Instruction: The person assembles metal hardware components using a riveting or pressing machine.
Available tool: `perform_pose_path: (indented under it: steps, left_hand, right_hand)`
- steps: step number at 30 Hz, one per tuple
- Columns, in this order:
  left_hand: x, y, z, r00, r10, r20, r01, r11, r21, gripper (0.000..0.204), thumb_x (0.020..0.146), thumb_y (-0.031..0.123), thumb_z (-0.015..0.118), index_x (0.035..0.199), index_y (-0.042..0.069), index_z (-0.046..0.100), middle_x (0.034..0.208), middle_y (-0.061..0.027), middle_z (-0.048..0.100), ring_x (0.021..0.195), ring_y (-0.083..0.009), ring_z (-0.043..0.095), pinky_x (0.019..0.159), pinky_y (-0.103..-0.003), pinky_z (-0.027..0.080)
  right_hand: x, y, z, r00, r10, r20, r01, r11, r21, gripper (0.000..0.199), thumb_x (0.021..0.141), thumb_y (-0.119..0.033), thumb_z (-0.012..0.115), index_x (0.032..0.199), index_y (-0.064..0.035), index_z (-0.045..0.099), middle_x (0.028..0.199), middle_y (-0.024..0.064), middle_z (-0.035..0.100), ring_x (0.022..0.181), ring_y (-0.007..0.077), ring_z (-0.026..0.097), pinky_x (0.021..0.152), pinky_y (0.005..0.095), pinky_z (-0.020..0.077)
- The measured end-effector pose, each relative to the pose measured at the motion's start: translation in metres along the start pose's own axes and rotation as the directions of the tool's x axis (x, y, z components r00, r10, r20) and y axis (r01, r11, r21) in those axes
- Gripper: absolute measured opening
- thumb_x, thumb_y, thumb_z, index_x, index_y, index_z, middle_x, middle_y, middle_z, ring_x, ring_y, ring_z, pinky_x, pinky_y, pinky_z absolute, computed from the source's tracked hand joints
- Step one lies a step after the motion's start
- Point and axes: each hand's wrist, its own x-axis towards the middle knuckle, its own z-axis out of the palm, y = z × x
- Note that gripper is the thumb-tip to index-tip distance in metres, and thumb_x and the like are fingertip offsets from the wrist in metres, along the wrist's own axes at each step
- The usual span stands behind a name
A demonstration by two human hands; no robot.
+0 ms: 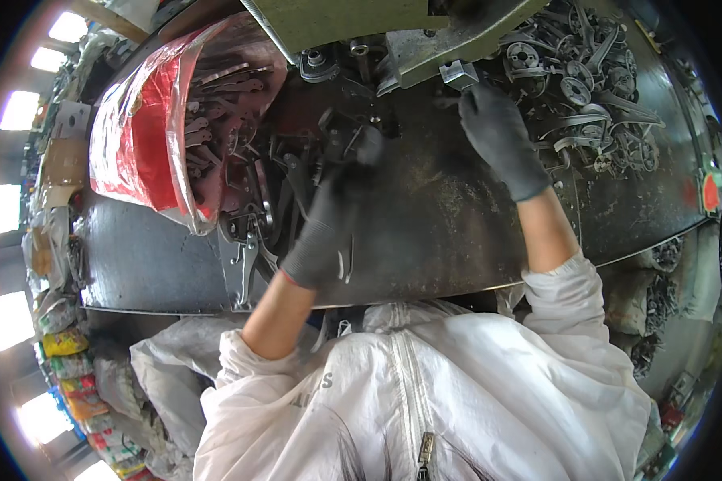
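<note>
Both my hands wear dark gloves over a dark metal worktable [449, 232]. My left hand [333, 212] is blurred and closed on a dark metal part [341, 132] lifted from the scattered metal pieces [257, 184] at the table's left. My right hand [497, 136] reaches toward the green press machine [449, 40], its fingertips at a small shiny metal block [460, 74] under the machine's head. Whether it grips anything is hidden by the glove.
A red and clear plastic bag [148, 136] full of flat metal parts lies open at the left. A heap of pressed metal parts [594, 88] with round ends covers the table's right. White sacks [160, 369] and coloured packets [64, 345] sit below the table edge.
</note>
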Motion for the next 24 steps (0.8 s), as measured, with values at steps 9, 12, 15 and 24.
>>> perform_pose_path:
  steps: [9,12,15,24]
  left_hand:
    - [0.04,0.007,-0.041,0.763,-0.603,0.233,0.519,0.357,-0.776,0.034,0.105,0.022,0.053,0.128,-0.003,0.06,0.103,-0.0127,0.071,0.092,-0.0185,0.072,0.081,-0.034,0.06]
    - [0.045,0.011,-0.045,0.825,-0.536,0.177,0.459,0.454,-0.764,0.035,0.105,0.021,0.05,0.129,-0.003,0.059,0.104,-0.0145,0.072,0.089,-0.0199,0.072,0.081,-0.035,0.06]
    - [0.038,-0.012,-0.039,0.847,-0.504,0.171,0.451,0.509,-0.733,0.037,0.106,0.021,0.049,0.131,-0.004,0.059,0.103,-0.0147,0.072,0.09,-0.0207,0.072,0.081,-0.035,0.06]
    - [0.049,-0.026,-0.042,0.867,-0.459,0.191,0.46,0.595,-0.659,0.038,0.107,0.025,0.051,0.132,-0.003,0.057,0.1,-0.0134,0.072,0.086,-0.0201,0.072,0.076,-0.033,0.059]
  right_hand:
    - [-0.027,-0.021,0.02,0.913,0.306,0.27,-0.358,0.285,0.889,0.03,0.101,-0.013,0.064,0.131,-0.0056,0.062,0.1,0.0059,0.072,0.076,0.0131,0.07,0.07,0.0279,0.0597]
    - [-0.022,-0.032,0.026,0.92,0.252,0.301,-0.339,0.124,0.933,0.027,0.101,-0.012,0.065,0.127,-0.0055,0.065,0.101,0.0054,0.071,0.08,0.0118,0.069,0.069,0.0275,0.0596]
    - [-0.031,-0.073,0.023,0.909,0.178,0.377,-0.413,0.257,0.874,0.025,0.1,-0.012,0.065,0.124,-0.0052,0.067,0.103,0.0042,0.071,0.087,0.0115,0.069,0.069,0.0278,0.0591]
    - [-0.037,-0.062,0.043,0.947,0.117,0.3,-0.322,0.363,0.874,0.029,0.099,-0.007,0.065,0.128,-0.0016,0.063,0.103,0.001,0.068,0.09,0.005,0.059,0.081,0.0239,0.0509]
